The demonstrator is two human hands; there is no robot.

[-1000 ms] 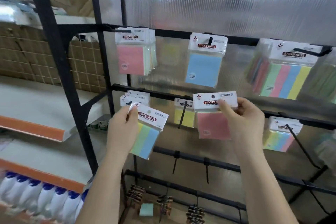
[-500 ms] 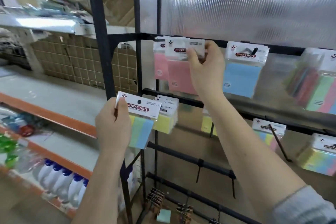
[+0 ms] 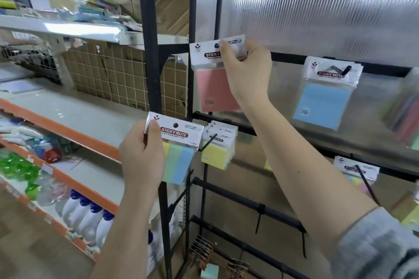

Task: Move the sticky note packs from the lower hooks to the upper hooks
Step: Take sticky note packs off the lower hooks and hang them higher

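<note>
My right hand [image 3: 246, 72] pinches the white header of a pink sticky note pack [image 3: 215, 88] and holds it up at the upper rail's left hook, the hook hidden behind the card. Lower and to the left, my left hand [image 3: 141, 154] grips a striped yellow, green and blue pack [image 3: 179, 158] by its header, off any hook. Yellow packs [image 3: 217, 152] hang on a lower hook just right of it. A blue pack [image 3: 324, 99] hangs on an upper hook. Another striped pack [image 3: 356, 172] hangs on a lower hook at the right.
The black display rack's post [image 3: 149, 52] stands just left of both hands. Bare black rails with cable ties [image 3: 258, 208] run below. Left of the rack are orange-edged shelves [image 3: 68, 129] with white bottles [image 3: 90, 217]. More striped packs [image 3: 403, 111] hang blurred at the far right.
My right hand has carried the pink pack up from the lower row to the upper left hook. My left hand keeps the striped pack at about the same height. The view has swung left.
</note>
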